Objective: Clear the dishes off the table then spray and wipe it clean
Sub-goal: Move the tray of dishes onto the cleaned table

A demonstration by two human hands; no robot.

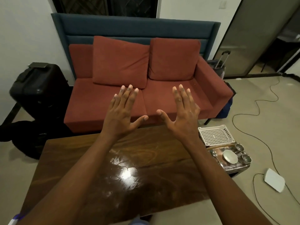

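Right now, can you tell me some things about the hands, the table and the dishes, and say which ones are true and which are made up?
1. Both hands, left hand and right hand, are open and hold nothing. True.
2. The wooden table has plates and cups on it. False: no dishes are on it, only a shiny wet-looking patch.
3. The white bowl sits on a small stand to the right of the table. True.
4. The white basket is on the sofa. False: it is down beside the table, next to the dishes.
5. The sofa is green. False: it is red with a blue back.
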